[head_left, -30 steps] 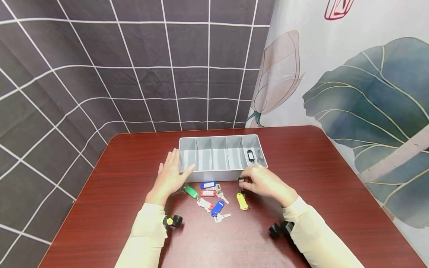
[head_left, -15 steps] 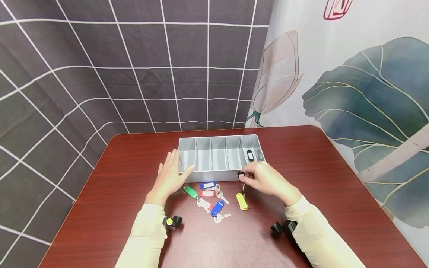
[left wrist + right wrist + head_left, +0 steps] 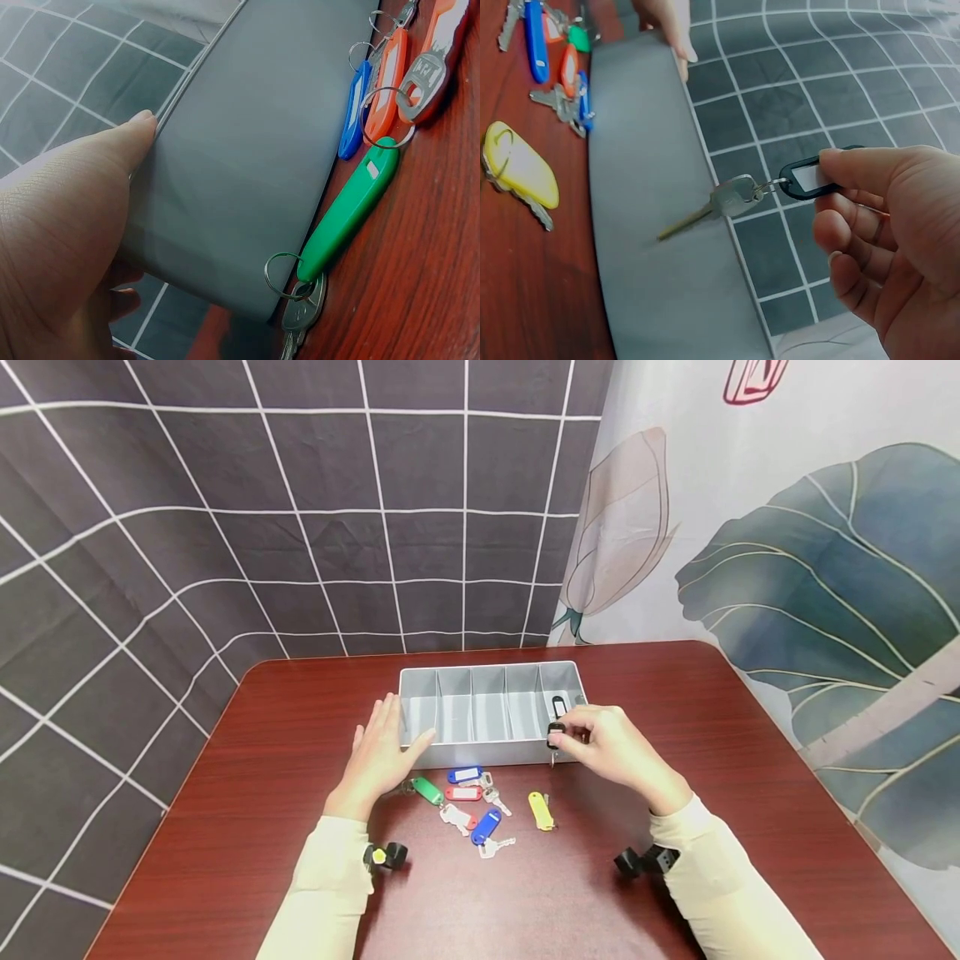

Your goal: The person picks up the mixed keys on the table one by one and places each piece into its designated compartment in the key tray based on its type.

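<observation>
the right hand (image 3: 611,739) has risen from the table (image 3: 720,727) beside the flat yellow plastic key tag (image 3: 541,811), where it was a second ago, and shifted rightward to the near rim of the long grey five-compartment tray (image 3: 465,754), at its rightmost compartment. its grip is closed to a pinch, thumb and forefinger on the black plastic key tag with a white label (image 3: 806,178), the other fingers loosely bent. the silver metal key (image 3: 735,196) on that tag hangs before the tray's near wall; whether it touches cannot be told. the yellow tag has stayed on the table. a second black key tag (image 3: 558,705) lies in the rightmost compartment, as before. the left hand (image 3: 381,758) has kept its place at the tray's left end, fingers straight, thumb on the near rim, its grip spread and pinching nothing. just in front of the tray lie a green plastic key tag (image 3: 428,791), a blue plastic key tag (image 3: 466,774) close to the wall, and a red plastic key tag (image 3: 464,793). the four compartments left of the held tag show their bare floors, and wide stretches of red-brown wood reach the table's left and right edges.
</observation>
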The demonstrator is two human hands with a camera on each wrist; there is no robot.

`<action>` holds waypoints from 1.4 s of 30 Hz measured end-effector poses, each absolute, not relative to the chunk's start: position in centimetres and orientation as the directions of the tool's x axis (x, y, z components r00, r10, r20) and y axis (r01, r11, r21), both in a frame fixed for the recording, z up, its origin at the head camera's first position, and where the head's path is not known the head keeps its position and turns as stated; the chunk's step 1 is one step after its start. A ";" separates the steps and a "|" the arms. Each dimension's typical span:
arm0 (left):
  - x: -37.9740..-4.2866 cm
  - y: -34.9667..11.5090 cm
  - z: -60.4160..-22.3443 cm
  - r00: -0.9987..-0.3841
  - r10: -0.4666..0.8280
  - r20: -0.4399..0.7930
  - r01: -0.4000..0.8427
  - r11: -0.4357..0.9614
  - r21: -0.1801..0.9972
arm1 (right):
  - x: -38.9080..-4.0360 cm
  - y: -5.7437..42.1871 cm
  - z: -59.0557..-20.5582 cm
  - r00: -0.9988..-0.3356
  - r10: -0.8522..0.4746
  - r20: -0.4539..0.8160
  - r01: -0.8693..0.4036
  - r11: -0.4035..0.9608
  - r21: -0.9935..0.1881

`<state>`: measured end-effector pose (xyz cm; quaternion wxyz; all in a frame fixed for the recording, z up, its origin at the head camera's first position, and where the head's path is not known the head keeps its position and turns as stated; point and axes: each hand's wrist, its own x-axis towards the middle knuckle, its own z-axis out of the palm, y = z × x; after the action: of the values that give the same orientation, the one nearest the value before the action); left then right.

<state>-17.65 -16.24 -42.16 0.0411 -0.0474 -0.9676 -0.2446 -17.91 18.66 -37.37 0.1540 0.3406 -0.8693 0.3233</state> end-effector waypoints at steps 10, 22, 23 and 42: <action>-17.6 -16.3 -42.2 -0.993 0.067 0.101 0.107 0.871 0.480 | -18.1 19.6 -36.2 -0.755 -0.405 0.516 -0.649 0.578 -0.496; -17.6 -16.3 -42.1 -0.991 0.078 0.107 0.120 0.870 0.478 | -19.1 20.4 -36.3 -0.775 -0.279 0.568 -0.616 0.536 -0.577; -17.6 -16.3 -42.1 -0.991 0.077 0.108 0.119 0.871 0.477 | -19.2 20.5 -36.2 -0.773 -0.275 0.571 -0.617 0.535 -0.578; -17.7 -16.4 -42.3 -0.990 0.079 0.115 0.125 0.870 0.478 | -21.7 21.3 -35.2 -0.750 -0.252 0.612 -0.635 0.534 -0.559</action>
<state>-17.67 -16.41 -42.28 0.0461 -0.0528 -0.9657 -0.2498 -21.69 21.31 -35.22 0.2364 0.2629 -0.8432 0.4049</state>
